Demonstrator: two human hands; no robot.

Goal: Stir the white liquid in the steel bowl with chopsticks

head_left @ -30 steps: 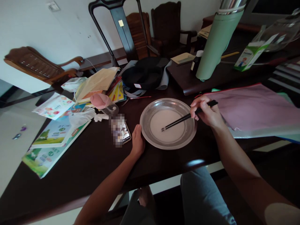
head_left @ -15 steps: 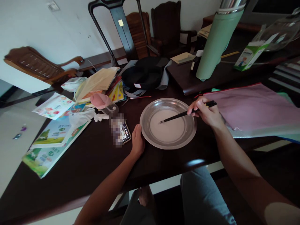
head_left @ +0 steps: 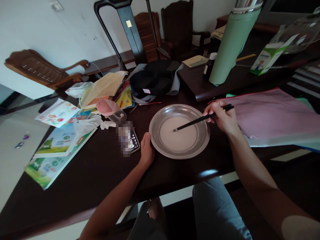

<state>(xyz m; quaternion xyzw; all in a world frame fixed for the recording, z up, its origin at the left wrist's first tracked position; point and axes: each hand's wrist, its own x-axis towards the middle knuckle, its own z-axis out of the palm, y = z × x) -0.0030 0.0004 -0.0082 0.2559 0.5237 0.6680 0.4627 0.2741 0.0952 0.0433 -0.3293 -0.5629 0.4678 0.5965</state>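
Observation:
A round metal basin [head_left: 180, 154] stands on the dark table, holding a cloudy whitish liquid [head_left: 175, 141]. My right hand [head_left: 221, 116], at the basin's right side, is closed around a pair of black chopsticks [head_left: 192, 122]. Their tips slant down to the left and dip into the liquid near the middle. At the left rim, my left hand [head_left: 147, 150] holds the basin's edge with its fingers together; the thumb is hidden.
Left of my left hand lies a phone [head_left: 133, 141], partly blurred. Beyond it are a pink-lidded bottle [head_left: 108, 108] and several books [head_left: 53, 143]. A pink zip pouch [head_left: 270, 115] lies right of the basin. A green thermos [head_left: 228, 50] stands on the raised board behind.
My right hand has shifted slightly to the right and the chopstick tips have moved a little to the right within the liquid. My left hand and the basin stay in place.

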